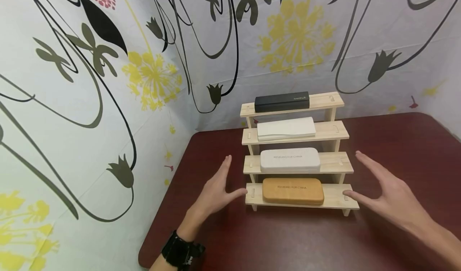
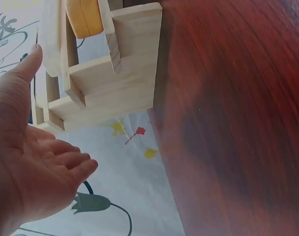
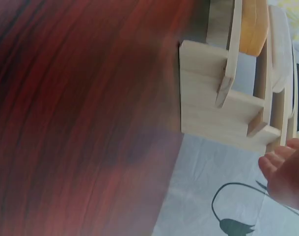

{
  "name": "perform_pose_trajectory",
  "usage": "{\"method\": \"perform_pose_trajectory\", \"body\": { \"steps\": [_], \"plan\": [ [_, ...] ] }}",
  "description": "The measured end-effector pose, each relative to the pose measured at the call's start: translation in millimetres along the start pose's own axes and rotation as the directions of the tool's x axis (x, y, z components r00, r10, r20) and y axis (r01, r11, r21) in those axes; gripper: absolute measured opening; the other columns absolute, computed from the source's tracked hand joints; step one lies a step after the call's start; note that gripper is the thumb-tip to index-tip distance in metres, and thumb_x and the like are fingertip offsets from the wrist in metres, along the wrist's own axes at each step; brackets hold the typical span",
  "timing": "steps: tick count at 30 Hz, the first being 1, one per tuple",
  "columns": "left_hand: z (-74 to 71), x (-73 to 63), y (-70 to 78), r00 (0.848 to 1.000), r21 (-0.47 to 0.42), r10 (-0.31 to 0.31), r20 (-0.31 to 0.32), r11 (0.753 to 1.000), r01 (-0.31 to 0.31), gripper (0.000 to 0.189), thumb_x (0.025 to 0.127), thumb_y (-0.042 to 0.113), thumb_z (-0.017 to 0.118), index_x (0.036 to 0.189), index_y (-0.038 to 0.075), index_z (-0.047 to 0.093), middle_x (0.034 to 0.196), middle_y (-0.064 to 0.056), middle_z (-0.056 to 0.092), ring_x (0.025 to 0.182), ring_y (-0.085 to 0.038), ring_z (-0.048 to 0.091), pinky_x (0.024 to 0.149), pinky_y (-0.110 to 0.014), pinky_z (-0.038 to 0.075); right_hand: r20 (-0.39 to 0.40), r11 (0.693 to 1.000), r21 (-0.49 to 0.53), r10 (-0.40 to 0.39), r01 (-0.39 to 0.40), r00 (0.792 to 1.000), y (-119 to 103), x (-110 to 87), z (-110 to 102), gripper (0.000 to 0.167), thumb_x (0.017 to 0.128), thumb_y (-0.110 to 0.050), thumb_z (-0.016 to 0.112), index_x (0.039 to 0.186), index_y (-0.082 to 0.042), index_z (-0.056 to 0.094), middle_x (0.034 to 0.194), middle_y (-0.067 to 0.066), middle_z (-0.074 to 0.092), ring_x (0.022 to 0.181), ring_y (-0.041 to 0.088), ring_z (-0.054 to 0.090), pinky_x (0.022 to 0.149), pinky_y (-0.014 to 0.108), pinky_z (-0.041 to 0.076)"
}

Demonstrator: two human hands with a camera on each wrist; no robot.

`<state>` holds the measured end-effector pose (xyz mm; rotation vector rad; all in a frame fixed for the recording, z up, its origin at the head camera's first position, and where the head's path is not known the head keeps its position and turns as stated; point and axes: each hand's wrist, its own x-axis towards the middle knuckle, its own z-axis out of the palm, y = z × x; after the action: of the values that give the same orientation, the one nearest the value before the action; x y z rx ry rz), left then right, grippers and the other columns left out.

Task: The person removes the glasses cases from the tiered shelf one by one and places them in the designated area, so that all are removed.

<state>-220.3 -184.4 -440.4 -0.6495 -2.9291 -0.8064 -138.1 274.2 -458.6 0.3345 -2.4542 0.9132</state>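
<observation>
left hand [image 1: 215, 189]: fingers wide, holding nothing | rack [image 1: 333, 163]: on the surface [image 1: 288, 241] between the hands, carrying four cases [image 1: 290, 160] | right hand [image 1: 392, 195]: wide, holding nothing | risk: a hand bumping the rack could make cases slide off

Three cameras, one wooden stand [image 1: 335, 163]

From here, the head camera looks forward and down, from farthest back, taking in the whole stand. Close in, turned sideways, the left wrist view faces its left end [image 2: 132, 64], the right wrist view its right end [image 3: 201, 93]; both share the orange case [image 3: 252, 27].
</observation>
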Motion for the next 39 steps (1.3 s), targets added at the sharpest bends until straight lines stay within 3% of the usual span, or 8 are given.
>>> {"method": "perform_pose_trajectory", "body": {
  "steps": [3,8,17,21,25,28,32,39],
  "plan": [
    [1.5,0.4,2.8,1.0,-0.017,-0.012,0.025,1.0,0.012,0.119,0.09,0.057,0.082,0.173,0.025,0.005,0.177,0.002,0.015,0.158,-0.02,0.028,0.122,-0.048,0.036,-0.049,0.997,0.019,-0.073,0.074,0.996,-6,2.0,3,0.112,0.066,-0.02,0.102,0.163,-0.024,0.047,0.16,0.007,0.052,0.142,-0.018,0.031,0.108,0.001,0.019],
    [5.4,0.9,5.4,0.998,-0.011,-0.027,0.058,1.0,0.028,0.124,0.085,0.062,0.085,0.173,0.019,0.009,0.173,-0.006,0.029,0.152,-0.027,0.041,0.117,-0.049,0.043,-0.094,0.98,0.071,-0.179,0.186,0.979,-12,3.4,9,0.102,0.058,-0.009,0.102,0.151,-0.011,0.061,0.144,0.01,0.065,0.139,-0.009,0.045,0.109,0.005,0.03],
    [12.8,1.0,7.8,0.994,0.055,-0.016,0.104,0.998,0.01,0.122,0.082,0.062,0.087,0.17,0.005,0.023,0.162,-0.017,0.047,0.142,-0.03,0.055,0.111,-0.047,0.05,-0.139,0.943,0.109,-0.299,0.314,0.944,-10,3.8,27,0.073,0.06,-0.011,0.1,0.129,-0.008,0.076,0.12,0.005,0.077,0.12,-0.01,0.06,0.102,0.007,0.039],
    [15.5,0.5,6.8,0.991,0.077,-0.009,0.131,0.997,-0.001,0.117,0.083,0.062,0.086,0.167,0.002,0.031,0.158,-0.018,0.052,0.136,-0.031,0.06,0.107,-0.046,0.053,-0.074,0.959,0.09,-0.261,0.267,0.962,-14,2.6,34,0.071,0.061,-0.012,0.102,0.128,-0.013,0.078,0.115,0.002,0.078,0.081,-0.012,0.055,0.077,0.008,0.042],
    [17.8,0.8,4.7,0.989,0.061,0.027,0.145,0.997,-0.036,0.101,0.085,0.057,0.086,0.162,0.005,0.044,0.155,-0.013,0.057,0.134,-0.028,0.062,0.106,-0.045,0.054,0.008,0.977,0.08,-0.196,0.195,0.98,-18,0.5,40,0.075,0.064,-0.02,0.103,0.134,-0.016,0.076,0.118,0.003,0.079,0.085,-0.013,0.057,0.078,0.005,0.039],
    [19.2,1.7,4.5,0.987,0.028,0.047,0.153,0.998,-0.052,0.084,0.089,0.053,0.085,0.155,0.009,0.056,0.15,-0.008,0.062,0.133,-0.024,0.062,0.106,-0.044,0.053,0.039,0.981,0.095,-0.175,0.171,0.984,-18,-0.5,44,0.076,0.066,-0.023,0.103,0.137,-0.017,0.074,0.122,0.003,0.078,0.113,-0.008,0.062,0.094,0.003,0.038],
    [21.3,2.5,5.3,0.987,-0.015,0.026,0.158,1.0,-0.024,0.07,0.093,0.049,0.081,0.15,0.013,0.063,0.144,-0.005,0.067,0.13,-0.022,0.064,0.105,-0.044,0.054,0.049,0.982,0.1,-0.169,0.163,0.984,-17,-0.2,50,0.076,0.066,-0.025,0.103,0.136,-0.016,0.075,0.123,0.004,0.078,0.113,-0.003,0.064,0.094,0.002,0.037],
    [25.2,3.6,4.3,0.984,-0.075,-0.003,0.179,0.997,0.016,0.063,0.095,0.039,0.082,0.149,0.011,0.063,0.13,-0.005,0.075,0.12,-0.016,0.071,0.103,-0.04,0.054,0.067,0.985,0.1,-0.151,0.144,0.986,-18,0.8,60,0.075,0.067,-0.027,0.102,0.135,-0.013,0.074,0.122,0.007,0.078,0.11,0.008,0.068,0.095,0.002,0.034]
  ]
}}
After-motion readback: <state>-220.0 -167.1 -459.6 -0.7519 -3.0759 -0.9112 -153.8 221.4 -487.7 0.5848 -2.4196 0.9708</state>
